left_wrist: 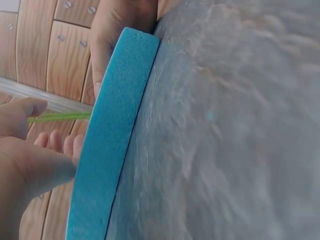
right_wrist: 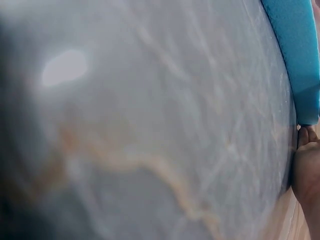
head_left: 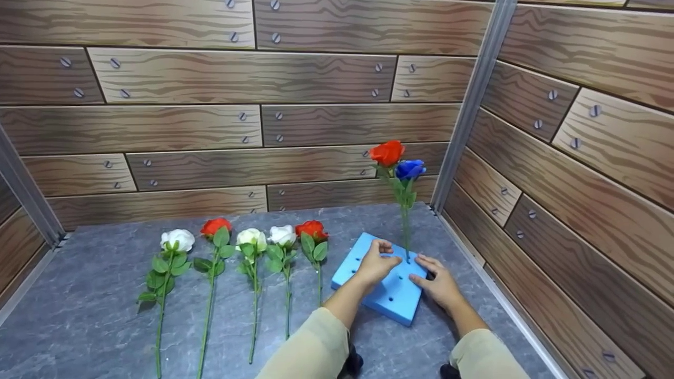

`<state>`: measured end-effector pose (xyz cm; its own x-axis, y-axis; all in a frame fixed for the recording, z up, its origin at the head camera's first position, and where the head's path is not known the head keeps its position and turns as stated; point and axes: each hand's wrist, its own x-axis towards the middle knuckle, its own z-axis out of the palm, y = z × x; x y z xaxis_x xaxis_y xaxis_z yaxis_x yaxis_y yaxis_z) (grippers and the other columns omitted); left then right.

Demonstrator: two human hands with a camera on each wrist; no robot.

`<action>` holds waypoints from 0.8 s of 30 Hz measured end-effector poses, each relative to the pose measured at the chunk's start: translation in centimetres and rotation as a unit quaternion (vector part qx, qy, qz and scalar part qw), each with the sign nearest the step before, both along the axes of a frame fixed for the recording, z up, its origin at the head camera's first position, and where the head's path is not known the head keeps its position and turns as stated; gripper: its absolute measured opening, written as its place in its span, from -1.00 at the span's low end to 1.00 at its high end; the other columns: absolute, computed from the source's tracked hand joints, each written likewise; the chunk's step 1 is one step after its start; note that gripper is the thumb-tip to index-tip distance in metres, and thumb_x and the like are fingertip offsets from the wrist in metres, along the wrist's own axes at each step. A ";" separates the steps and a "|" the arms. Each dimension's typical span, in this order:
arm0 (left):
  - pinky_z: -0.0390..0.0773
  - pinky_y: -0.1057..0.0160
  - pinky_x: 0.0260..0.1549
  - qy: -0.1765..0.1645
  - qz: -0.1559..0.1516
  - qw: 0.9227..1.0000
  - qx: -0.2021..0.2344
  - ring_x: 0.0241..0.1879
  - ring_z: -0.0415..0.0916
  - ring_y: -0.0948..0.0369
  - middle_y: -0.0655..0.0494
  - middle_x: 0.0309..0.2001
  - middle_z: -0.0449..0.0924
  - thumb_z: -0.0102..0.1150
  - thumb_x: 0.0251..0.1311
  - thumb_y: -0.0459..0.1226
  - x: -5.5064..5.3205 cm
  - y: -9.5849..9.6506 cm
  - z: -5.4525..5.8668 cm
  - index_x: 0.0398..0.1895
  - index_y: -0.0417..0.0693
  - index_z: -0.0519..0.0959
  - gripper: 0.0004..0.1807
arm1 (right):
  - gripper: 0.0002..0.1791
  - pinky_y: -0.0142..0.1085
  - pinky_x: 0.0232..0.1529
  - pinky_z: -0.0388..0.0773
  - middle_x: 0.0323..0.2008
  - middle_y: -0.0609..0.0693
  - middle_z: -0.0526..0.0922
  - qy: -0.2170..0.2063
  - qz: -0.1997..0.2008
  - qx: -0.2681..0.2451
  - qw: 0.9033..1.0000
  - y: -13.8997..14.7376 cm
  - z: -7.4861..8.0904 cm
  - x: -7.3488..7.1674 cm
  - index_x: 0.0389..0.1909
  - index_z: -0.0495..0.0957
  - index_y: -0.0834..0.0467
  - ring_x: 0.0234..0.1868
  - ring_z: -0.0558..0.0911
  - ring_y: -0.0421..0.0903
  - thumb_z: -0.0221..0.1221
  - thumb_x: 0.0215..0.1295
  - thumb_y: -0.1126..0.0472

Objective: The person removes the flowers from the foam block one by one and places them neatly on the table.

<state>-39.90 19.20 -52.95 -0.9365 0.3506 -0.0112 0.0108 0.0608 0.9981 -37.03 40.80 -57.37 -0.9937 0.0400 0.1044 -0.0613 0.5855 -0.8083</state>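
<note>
Left of the block [head_left: 390, 310], five roses [head_left: 251, 240] lie apart in a row; the left sleeve [head_left: 316, 345] overlaps the two nearest, so a sideways sweep of that arm could drag them. The left hand [head_left: 375, 266] hangs over the block, wrist bent, fingers loosely curved, thumb well apart, pinching nothing; a careless thumb could knock the stems [head_left: 405, 226] beside it. These carry a red rose [head_left: 387, 153] and a blue rose [head_left: 410, 169], upright at the block's far right; I cannot tell whether they share a hole. Top-heavy, they might lean if the block were jolted. The right hand [head_left: 441, 284] lies along the block's right edge, fingers extended, thumb spread; should it lift, the block might slide.
</note>
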 end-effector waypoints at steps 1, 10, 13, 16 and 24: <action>0.66 0.06 0.19 -0.001 0.003 1.000 0.001 0.31 0.54 0.04 -0.05 0.31 0.51 0.33 0.50 -0.20 -0.1 0.2 0.0 0.36 -0.11 0.40 -0.50 | -0.26 0.20 0.76 0.03 0.66 0.27 0.27 0.000 0.000 -0.001 1.000 0.0 0.0 0.0 0.55 0.44 0.25 0.73 0.12 0.33 0.41 0.48 0.06; 0.71 0.08 0.17 -0.016 0.018 1.000 0.021 0.29 0.56 0.07 -0.06 0.33 0.51 0.35 0.47 -0.22 -1.3 1.6 0.1 0.33 -0.03 0.41 -0.52 | -0.27 0.19 0.76 0.04 0.66 0.24 0.29 0.000 -0.007 -0.001 1.000 0.0 -0.1 0.0 0.55 0.45 0.22 0.74 0.13 0.30 0.41 0.47 0.05; 0.69 0.10 0.17 -0.020 0.019 0.999 0.036 0.30 0.56 0.07 -0.07 0.35 0.50 0.35 0.47 -0.21 -1.8 2.2 0.0 0.31 0.00 0.42 -0.54 | -0.28 0.18 0.76 0.06 0.65 0.24 0.31 0.005 -0.010 -0.008 1.000 0.0 -0.1 0.0 0.54 0.46 0.23 0.73 0.15 0.29 0.42 0.46 0.08; 0.68 0.09 0.20 -0.019 0.026 0.998 0.050 0.33 0.56 0.04 -0.08 0.35 0.49 0.33 0.45 -0.23 -2.1 2.6 -0.5 0.32 -0.01 0.41 -0.53 | -0.29 0.16 0.76 0.08 0.65 0.26 0.31 0.009 -0.009 -0.018 1.000 -0.3 -0.2 0.0 0.53 0.47 0.25 0.73 0.17 0.30 0.43 0.45 0.11; 0.65 0.05 0.34 -0.009 0.024 0.998 0.065 0.41 0.53 -0.03 -0.11 0.38 0.50 0.28 0.50 -0.31 -2.0 3.3 -1.6 0.49 -0.20 0.36 -0.43 | -0.29 0.15 0.76 0.08 0.66 0.25 0.29 0.004 -0.008 -0.024 1.000 -0.2 0.2 0.3 0.54 0.45 0.25 0.74 0.14 0.28 0.41 0.47 0.12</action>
<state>-41.90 22.54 -54.57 -0.9523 0.3048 0.0137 -0.0077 -0.0689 0.9976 -36.70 40.58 -57.18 -0.9921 0.0607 0.1098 -0.0589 0.5472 -0.8349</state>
